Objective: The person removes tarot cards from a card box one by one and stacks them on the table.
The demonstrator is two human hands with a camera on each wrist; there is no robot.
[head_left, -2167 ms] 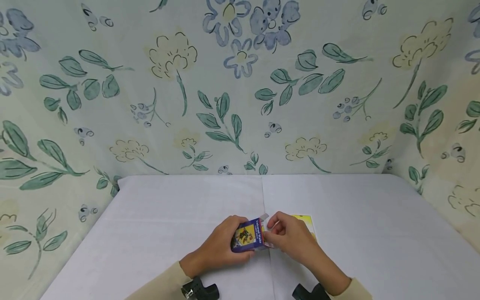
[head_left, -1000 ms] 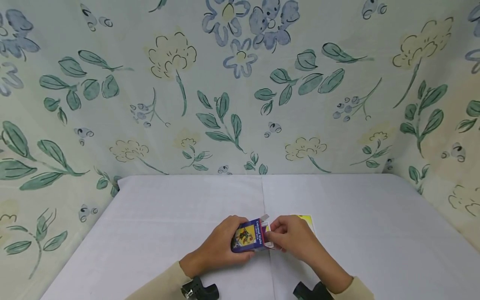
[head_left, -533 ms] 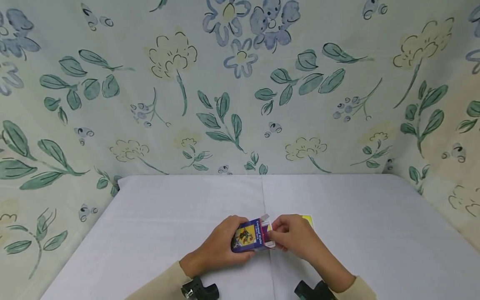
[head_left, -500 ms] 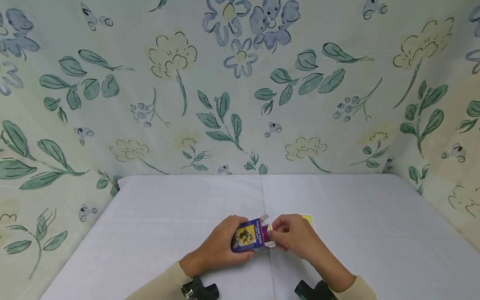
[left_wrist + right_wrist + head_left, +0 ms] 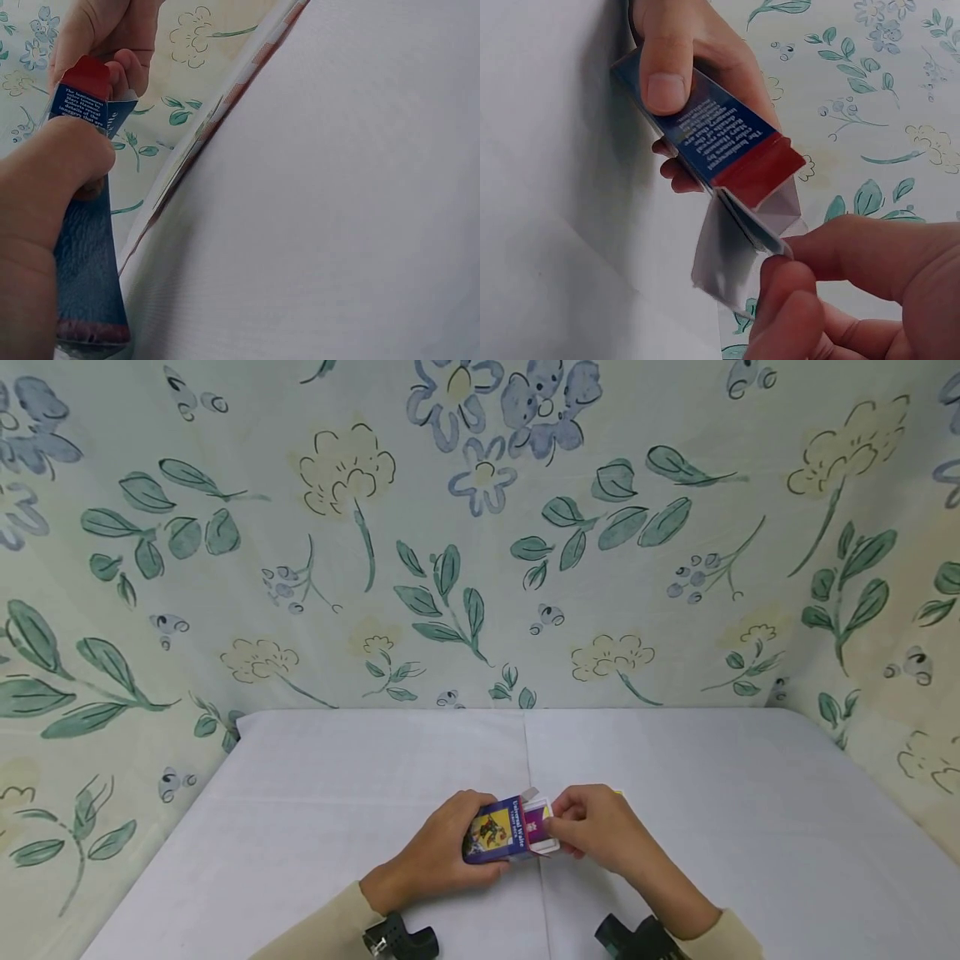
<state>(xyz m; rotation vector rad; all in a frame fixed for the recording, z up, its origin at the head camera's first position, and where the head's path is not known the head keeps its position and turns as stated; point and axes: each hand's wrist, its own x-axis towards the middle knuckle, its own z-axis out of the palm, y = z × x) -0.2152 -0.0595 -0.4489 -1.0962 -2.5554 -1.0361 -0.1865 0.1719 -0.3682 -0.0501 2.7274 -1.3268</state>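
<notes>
A dark blue tarot card box [image 5: 491, 832], its cover picture facing up, lies in the grip of my left hand [image 5: 435, 852]. The right-hand end of the box is open, with its flaps folded out; a red flap [image 5: 765, 172] shows in the right wrist view. Out of that end sticks a purple, white-edged card [image 5: 537, 824]; whether more lie under it is hard to tell. My right hand [image 5: 607, 827] pinches its outer edge between thumb and fingers. In the left wrist view the left thumb presses along the narrow side of the box.
A yellow-edged flat item [image 5: 619, 792] lies on the table behind my right hand, almost wholly hidden. White cloth covers the table [image 5: 360, 760]. A flowered cloth [image 5: 480, 610] hangs behind and at the sides. Each wrist wears a black camera [image 5: 401, 939].
My right hand has moved a little right, drawing the purple card farther out of the box. The left hand and box stay in place. The yellow-edged item is now more hidden.
</notes>
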